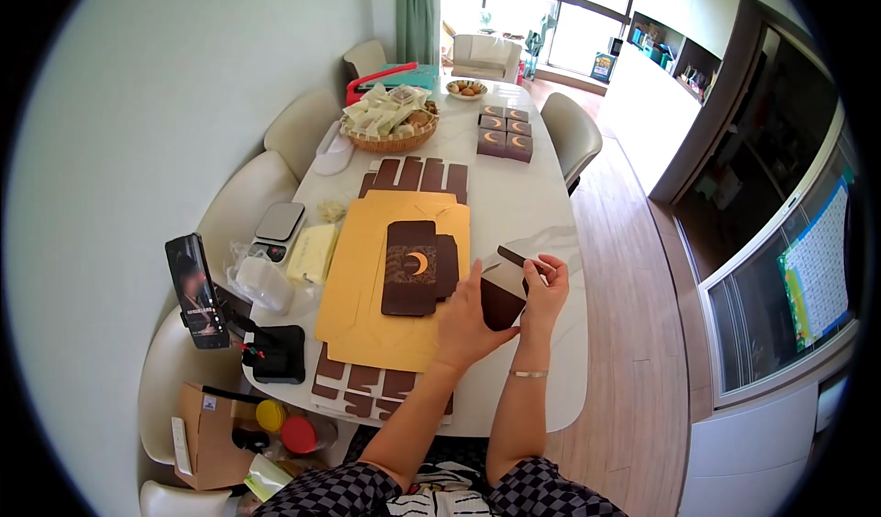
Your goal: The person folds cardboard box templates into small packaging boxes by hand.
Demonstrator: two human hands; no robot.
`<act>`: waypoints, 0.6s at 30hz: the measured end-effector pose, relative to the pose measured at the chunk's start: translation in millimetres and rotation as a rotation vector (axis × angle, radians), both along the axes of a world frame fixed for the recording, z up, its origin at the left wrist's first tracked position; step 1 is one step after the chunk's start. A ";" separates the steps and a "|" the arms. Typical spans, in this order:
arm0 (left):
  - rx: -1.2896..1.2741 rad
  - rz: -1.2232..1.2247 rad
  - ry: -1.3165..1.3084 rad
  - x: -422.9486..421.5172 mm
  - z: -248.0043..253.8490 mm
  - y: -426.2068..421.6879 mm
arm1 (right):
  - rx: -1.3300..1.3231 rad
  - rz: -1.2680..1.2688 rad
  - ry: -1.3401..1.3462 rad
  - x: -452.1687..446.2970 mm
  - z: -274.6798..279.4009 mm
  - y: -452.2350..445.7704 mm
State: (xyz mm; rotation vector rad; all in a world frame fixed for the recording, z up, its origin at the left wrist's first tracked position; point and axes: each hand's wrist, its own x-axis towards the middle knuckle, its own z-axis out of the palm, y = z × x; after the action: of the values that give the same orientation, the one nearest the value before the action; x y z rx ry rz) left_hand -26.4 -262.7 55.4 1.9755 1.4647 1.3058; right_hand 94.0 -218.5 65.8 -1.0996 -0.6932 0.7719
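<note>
A dark brown box (502, 306), partly folded with a flap standing up, is between my hands over the right side of the table. My left hand (466, 326) grips its left side, thumb stretched along the near edge. With bent fingers, my right hand (548, 288) pinches the box's upper right edge by the raised flap (510, 255). To the left of my hands, a flat brown box blank with a golden crescent moon (410, 267) lies on a gold cardboard sheet (353, 288). More brown printed card sheets (365, 390) stick out beneath it.
Finished crescent-moon boxes (505, 134) stand in a group farther back. A wicker basket (390, 136) of wrapped packets, a bowl (467, 89), a kitchen scale (280, 223) and a yellow pack (313, 253) line the table's left and far parts. A phone (197, 289) on a stand is at front left.
</note>
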 end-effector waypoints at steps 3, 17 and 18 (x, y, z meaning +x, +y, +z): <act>0.037 0.085 0.106 5.2 0.7 -1.7 | 0.027 -0.007 -0.030 -4.8 1.3 -5.8; 0.087 0.020 -0.059 10.4 -5.9 -3.9 | 0.138 0.081 0.017 -3.2 7.8 -36.9; 0.089 0.020 -0.059 11.3 -5.8 -4.3 | 0.134 0.106 0.064 -2.3 6.4 -37.5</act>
State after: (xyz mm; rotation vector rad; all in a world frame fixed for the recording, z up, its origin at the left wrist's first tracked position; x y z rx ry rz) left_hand -15.2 -267.0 49.6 1.9636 1.4259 1.4485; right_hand 91.7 -256.0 72.2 -0.9185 -0.7433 0.8352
